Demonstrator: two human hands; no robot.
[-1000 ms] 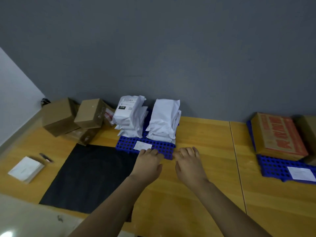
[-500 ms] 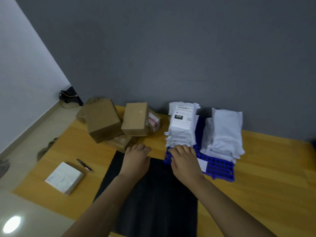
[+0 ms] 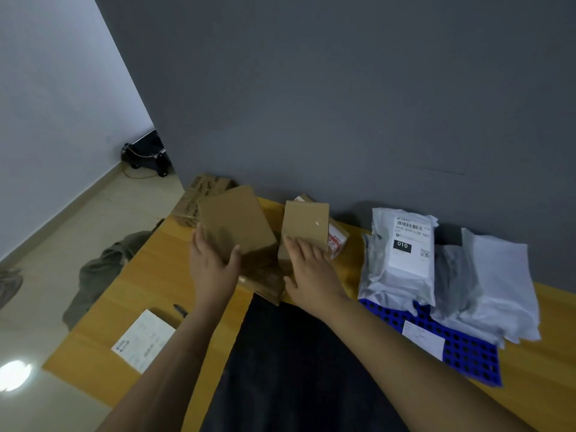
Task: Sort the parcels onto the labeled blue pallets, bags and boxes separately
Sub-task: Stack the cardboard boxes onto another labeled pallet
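- Two cardboard boxes are being taken up from the pile at the centre of the frame: the larger box (image 3: 237,224) is being clasped at its near corner by the left hand (image 3: 213,265), thumb on one side and fingers on the other.
- The smaller box (image 3: 305,227) is being touched by the right hand (image 3: 311,271), whose fingers are being laid flat and spread against its near face; a full grasp is not being shown.
- The white mailer bags (image 3: 402,260) are being left stacked on the blue pallet (image 3: 461,350) at the lower right, beside its paper label (image 3: 422,336).
- Each box is best being gripped across opposite faces before lifting, since the flat box (image 3: 265,283) underneath may be dragged along.
- The pallet for boxes is being cut off from view, so its place cannot be told.
- The print on the label and on the notepad (image 3: 143,339) at the lower left of the wooden worktop (image 3: 149,285) is being rendered too small to read.
- The box (image 3: 202,194) behind the pile is being partly hidden.
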